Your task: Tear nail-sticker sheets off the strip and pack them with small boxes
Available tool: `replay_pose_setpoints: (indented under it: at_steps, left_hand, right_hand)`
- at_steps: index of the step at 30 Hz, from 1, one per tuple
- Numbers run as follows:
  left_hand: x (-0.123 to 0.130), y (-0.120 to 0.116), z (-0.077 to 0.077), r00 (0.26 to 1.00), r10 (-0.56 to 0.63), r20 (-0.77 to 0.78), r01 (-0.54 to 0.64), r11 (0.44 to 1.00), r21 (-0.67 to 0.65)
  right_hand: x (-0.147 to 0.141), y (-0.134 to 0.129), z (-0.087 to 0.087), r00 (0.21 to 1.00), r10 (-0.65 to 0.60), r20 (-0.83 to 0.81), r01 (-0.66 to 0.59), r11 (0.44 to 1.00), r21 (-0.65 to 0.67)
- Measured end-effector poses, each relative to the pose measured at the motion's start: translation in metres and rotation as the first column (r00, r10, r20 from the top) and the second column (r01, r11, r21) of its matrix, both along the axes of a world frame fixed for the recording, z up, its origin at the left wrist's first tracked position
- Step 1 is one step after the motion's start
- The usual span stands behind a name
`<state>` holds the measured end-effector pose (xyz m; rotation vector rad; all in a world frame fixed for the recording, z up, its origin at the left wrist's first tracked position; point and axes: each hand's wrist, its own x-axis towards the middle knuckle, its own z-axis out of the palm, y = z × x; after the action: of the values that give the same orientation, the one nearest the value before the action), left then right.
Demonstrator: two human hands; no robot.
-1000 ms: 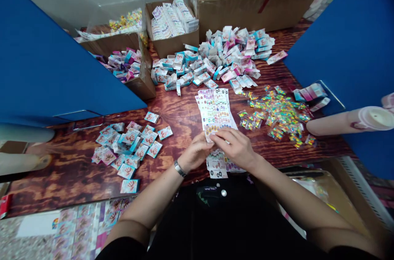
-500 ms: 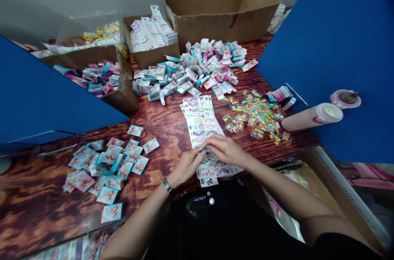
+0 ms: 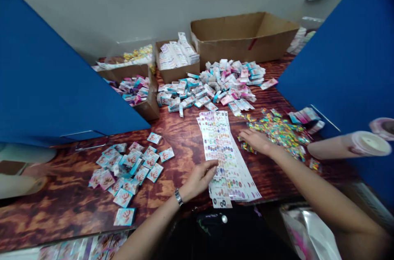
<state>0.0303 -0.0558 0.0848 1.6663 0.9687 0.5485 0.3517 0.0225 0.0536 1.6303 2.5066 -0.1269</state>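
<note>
My left hand [image 3: 199, 179], with a metal watch at the wrist, rests at the left edge of the long printed sticker sheets [image 3: 223, 145]. Its thumb and fingers are curled together; whatever they hold is hidden. My right hand [image 3: 257, 141] reaches over the left side of a pile of small clear packets with colourful contents [image 3: 277, 131]. Its fingers are stretched out, touching packets there. The overlapping sheets lie lengthwise from the table's front edge toward the pile of open small cartons [image 3: 212, 85].
Closed small boxes with a hand print [image 3: 132, 165] lie scattered at left. Behind stand a large cardboard box [image 3: 243, 46], a smaller box of sticker strips [image 3: 175, 72] and a carton box [image 3: 150, 106]. Blue partitions [image 3: 61, 75] flank the table; a pink bottle [image 3: 341, 146] stands at right.
My hands were together over the sheets and have parted. The right has moved right onto the packets; the left stays by the sheets. The view has shifted, so the scene sits lower and further right.
</note>
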Motion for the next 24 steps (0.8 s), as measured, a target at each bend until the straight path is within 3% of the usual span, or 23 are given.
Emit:
replay_pose_setpoints:
  at_steps: [2, 4, 7, 9, 10, 11, 14, 16, 18, 20, 24]
  left_hand:
    - [-0.001, 0.012, -0.001, 1.0, -0.002, -0.03, 0.005, 0.997, 0.081]
    - [-0.004, 0.036, -0.002, 0.993, 0.074, -0.093, -0.051, 0.972, 0.23]
    - [-0.017, 0.094, -0.004, 0.903, 0.361, -0.234, -0.202, 0.836, 0.511]
    - [-0.03, 0.139, -0.007, 0.757, 0.542, -0.364, -0.202, 0.725, 0.659]
    - [-0.037, 0.16, -0.008, 0.737, 0.557, -0.382, -0.187, 0.711, 0.678]
    - [-0.044, 0.18, -0.01, 0.733, 0.552, -0.398, -0.15, 0.702, 0.696]
    - [-0.062, 0.223, -0.015, 0.681, 0.447, -0.58, 0.246, 0.607, 0.756]
    - [-0.07, 0.239, -0.016, 0.66, 0.356, -0.661, 0.443, 0.526, 0.726]
    - [-0.072, 0.246, -0.013, 0.652, 0.281, -0.704, 0.545, 0.472, 0.693]
    - [-0.072, 0.245, -0.007, 0.656, 0.216, -0.723, 0.574, 0.479, 0.664]
    - [-0.065, 0.223, 0.005, 0.667, 0.081, -0.741, 0.564, 0.594, 0.573]
  right_hand:
    - [0.0, 0.0, -0.006, 1.0, 0.002, 0.016, -0.003, 1.0, 0.029]
    - [0.001, 0.0, -0.011, 1.0, -0.006, 0.027, 0.005, 0.998, 0.061]
    - [0.001, 0.0, -0.015, 0.999, -0.047, -0.025, 0.05, 0.992, 0.116]
    - [0.001, -0.002, -0.015, 0.993, -0.079, -0.087, 0.09, 0.986, 0.14]
    - [0.001, -0.003, -0.014, 0.99, -0.084, -0.115, 0.1, 0.985, 0.141]
    - [0.002, -0.005, -0.012, 0.986, -0.082, -0.145, 0.103, 0.985, 0.142]
    - [0.003, -0.011, -0.004, 0.955, -0.065, -0.289, 0.115, 0.981, 0.159]
    - [0.0, -0.017, 0.004, 0.913, -0.058, -0.405, 0.138, 0.975, 0.173]
    - [-0.006, -0.023, 0.012, 0.87, -0.065, -0.488, 0.162, 0.974, 0.159]
    - [-0.014, -0.03, 0.021, 0.838, -0.09, -0.538, 0.174, 0.979, 0.108]
    - [-0.034, -0.039, 0.034, 0.743, -0.19, -0.641, 0.201, 0.978, -0.057]
